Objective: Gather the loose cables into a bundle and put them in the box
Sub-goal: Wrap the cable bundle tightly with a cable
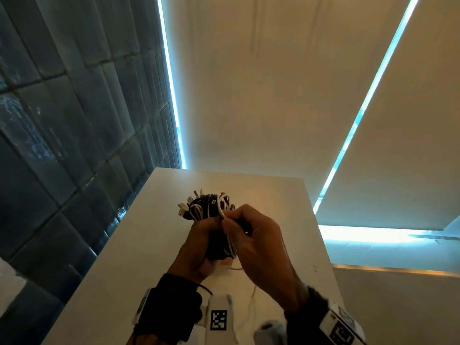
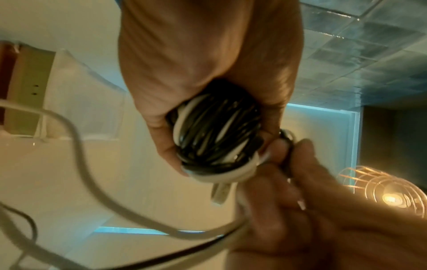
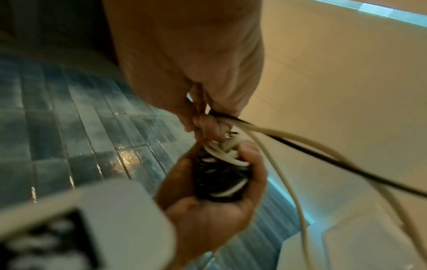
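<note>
Cable bundle [image 1: 211, 220], black and white, gripped in fist of left hand [image 1: 196, 247] above pale worktop [image 1: 119, 282]. Loose strands pinched at bundle by right hand [image 1: 258, 247]. Dark tiled wall [image 1: 62, 145] seen left; cream blinds [image 1: 249, 95] edged by daylight behind.

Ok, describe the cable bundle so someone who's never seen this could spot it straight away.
Find the white table below the pale blinds. Above it, the left hand grips a thick bundle of coiled black and white cables, while the right hand pinches loose strands at its side. Its mixed plug ends fan out on top, unlike the loose cables trailing below.
</note>
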`<state>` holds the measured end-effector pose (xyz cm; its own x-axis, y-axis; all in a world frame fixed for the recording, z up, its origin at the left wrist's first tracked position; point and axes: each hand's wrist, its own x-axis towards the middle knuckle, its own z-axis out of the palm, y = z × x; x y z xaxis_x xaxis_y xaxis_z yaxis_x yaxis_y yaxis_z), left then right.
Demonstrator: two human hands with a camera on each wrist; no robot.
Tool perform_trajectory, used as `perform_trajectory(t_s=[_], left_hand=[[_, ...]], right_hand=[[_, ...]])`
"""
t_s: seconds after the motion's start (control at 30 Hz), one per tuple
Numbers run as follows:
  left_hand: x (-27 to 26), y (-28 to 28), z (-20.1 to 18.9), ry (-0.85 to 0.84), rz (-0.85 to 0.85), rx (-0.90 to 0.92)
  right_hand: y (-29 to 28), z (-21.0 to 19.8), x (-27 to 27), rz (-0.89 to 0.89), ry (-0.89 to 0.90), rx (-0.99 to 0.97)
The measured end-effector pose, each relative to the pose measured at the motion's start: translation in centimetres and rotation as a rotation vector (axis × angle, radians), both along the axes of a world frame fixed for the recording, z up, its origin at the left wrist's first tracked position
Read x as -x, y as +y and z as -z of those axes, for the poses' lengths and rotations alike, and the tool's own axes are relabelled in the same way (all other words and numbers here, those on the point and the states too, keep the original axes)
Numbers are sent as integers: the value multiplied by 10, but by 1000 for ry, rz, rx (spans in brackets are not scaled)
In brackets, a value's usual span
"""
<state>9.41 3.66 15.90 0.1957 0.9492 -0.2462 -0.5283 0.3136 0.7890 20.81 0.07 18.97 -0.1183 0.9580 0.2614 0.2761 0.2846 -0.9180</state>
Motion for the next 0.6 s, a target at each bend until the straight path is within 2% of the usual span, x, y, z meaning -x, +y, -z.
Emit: perform_trajectory(t_s=[0.1,0.23,0.4,0.47,0.6], left_hand=[[7,0,9,-83,-31,-23],[12,-1,19,-202,43,-16],[15,-7,18,-491,131,-98],[12,-6,12,-431,115,-100],[9,8,11,-243,-39,22]], right_hand=[[8,8,-4,42,48,4],[14,8,-3,24,91,-14],[13,16,4,-2,-55,-173],[11,19,2,-55,-114,-201],[15,20,-9,-148,-399,-201]])
